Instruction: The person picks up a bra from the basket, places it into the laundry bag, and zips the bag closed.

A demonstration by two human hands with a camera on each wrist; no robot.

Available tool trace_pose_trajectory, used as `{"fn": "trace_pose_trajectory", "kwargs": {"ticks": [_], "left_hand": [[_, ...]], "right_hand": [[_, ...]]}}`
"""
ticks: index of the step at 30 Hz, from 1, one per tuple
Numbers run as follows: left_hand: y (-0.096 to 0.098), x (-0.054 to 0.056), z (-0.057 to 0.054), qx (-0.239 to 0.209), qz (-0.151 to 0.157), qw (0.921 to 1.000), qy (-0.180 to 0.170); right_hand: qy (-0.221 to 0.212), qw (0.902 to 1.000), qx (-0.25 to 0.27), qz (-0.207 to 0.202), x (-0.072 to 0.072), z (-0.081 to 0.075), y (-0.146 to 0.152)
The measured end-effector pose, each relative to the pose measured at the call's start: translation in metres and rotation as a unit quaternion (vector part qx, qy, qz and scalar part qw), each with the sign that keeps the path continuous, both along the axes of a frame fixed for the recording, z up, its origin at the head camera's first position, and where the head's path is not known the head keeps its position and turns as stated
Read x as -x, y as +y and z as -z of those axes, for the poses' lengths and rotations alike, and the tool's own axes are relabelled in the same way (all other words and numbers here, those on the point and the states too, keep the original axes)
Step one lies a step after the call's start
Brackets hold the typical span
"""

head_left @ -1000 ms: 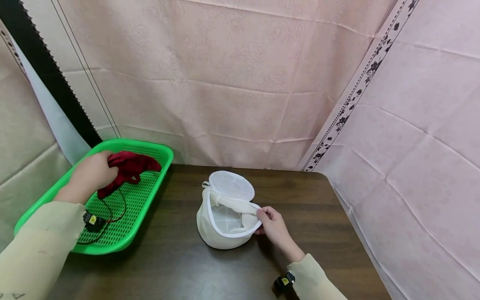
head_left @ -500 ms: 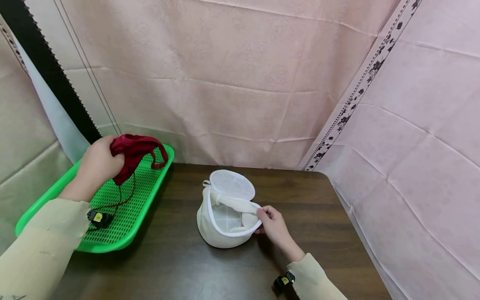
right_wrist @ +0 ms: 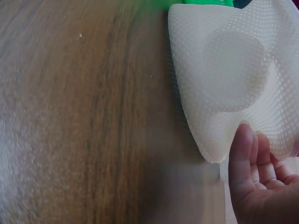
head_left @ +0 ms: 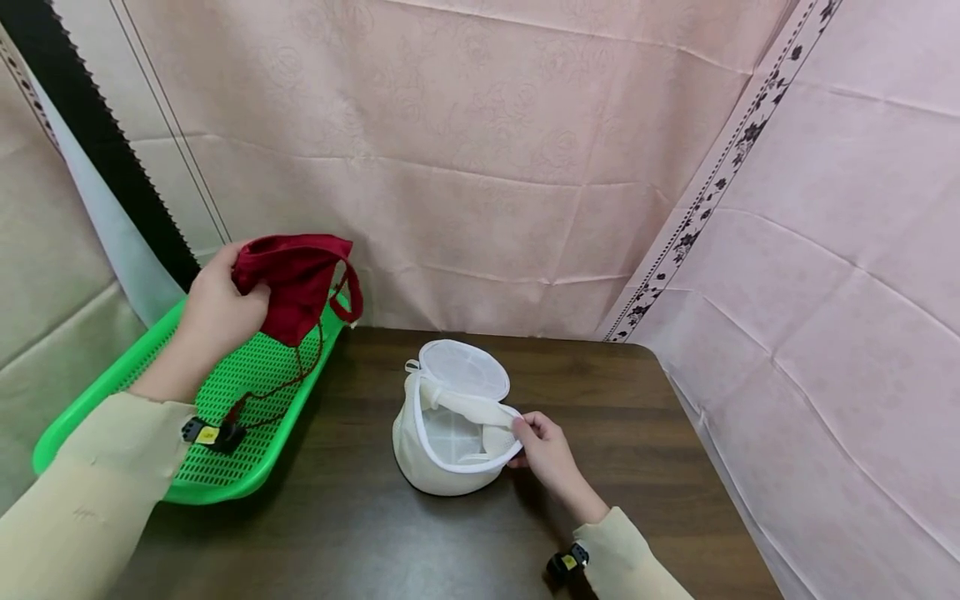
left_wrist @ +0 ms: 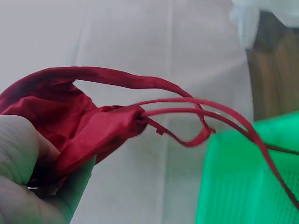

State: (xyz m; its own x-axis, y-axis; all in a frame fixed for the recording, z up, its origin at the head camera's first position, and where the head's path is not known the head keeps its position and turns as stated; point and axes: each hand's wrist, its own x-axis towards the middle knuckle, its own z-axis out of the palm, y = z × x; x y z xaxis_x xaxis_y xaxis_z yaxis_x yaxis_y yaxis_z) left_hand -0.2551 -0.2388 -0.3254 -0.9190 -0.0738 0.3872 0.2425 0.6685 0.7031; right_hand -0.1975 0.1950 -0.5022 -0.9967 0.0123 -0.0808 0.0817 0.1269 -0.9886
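Observation:
My left hand (head_left: 225, 308) grips a dark red satin garment (head_left: 296, 279) with thin cord straps and holds it up over a green basket (head_left: 232, 492). The garment's straps trail down toward the basket. Seen from the left wrist, the thumb and fingers pinch the garment (left_wrist: 107, 126) at one end, and two straps run from its narrow tip. My right hand (head_left: 555, 454) pinches the right rim of a white mesh laundry bag (head_left: 435, 479), which stands on the table with its round flap (head_left: 463, 371) folded back. The right wrist view shows the bag's mesh wall (right_wrist: 224, 70) beside the fingers.
The brown wooden table (head_left: 337, 533) bears both basket and bag, with the basket on the left. Pale patterned cloth (head_left: 480, 192) hangs behind the table and along its sides. A small black device (head_left: 217, 435) sits at the left wrist, another (head_left: 567, 563) at the right.
My left hand has lifted the red garment up out of the basket and a little to the right, so it hangs more spread out. My right hand and the mesh bag have stayed put.

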Motion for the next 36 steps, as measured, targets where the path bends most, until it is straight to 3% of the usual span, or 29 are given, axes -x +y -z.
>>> {"fn": "trace_pose_trajectory", "kwargs": {"ticks": [7,12,17,23,27,29,31,36], "left_hand": [[0.03,-0.008,-0.026,-0.057,0.01,0.9978,0.032],[0.05,-0.011,-0.044,-0.067,0.007,0.9967,0.045],[0.063,-0.013,-0.055,-0.064,0.023,0.9975,0.018],[0.07,-0.011,-0.059,-0.076,0.032,0.9965,-0.018],[0.073,-0.014,-0.064,-0.109,0.049,0.9923,-0.034],[0.076,-0.017,-0.069,-0.149,0.074,0.9853,-0.039],[0.08,-0.019,-0.073,-0.2,0.103,0.9735,-0.042],[0.095,-0.025,-0.083,-0.329,0.183,0.9261,-0.019]], "right_hand": [[-0.003,1.0,0.0,-0.001,-0.002,-0.001,0.0],[0.004,0.9999,0.001,-0.01,-0.002,-0.001,0.001],[0.002,0.9999,-0.003,-0.012,-0.003,-0.001,0.0],[0.005,0.9998,-0.014,-0.013,-0.002,0.001,-0.001],[-0.003,0.9996,-0.011,-0.024,-0.009,-0.016,-0.004],[-0.007,0.9995,-0.01,-0.031,-0.013,-0.025,-0.005],[-0.006,0.9993,-0.009,-0.035,-0.015,-0.03,-0.005],[-0.004,0.9993,-0.011,-0.036,-0.016,-0.03,-0.006]]}}
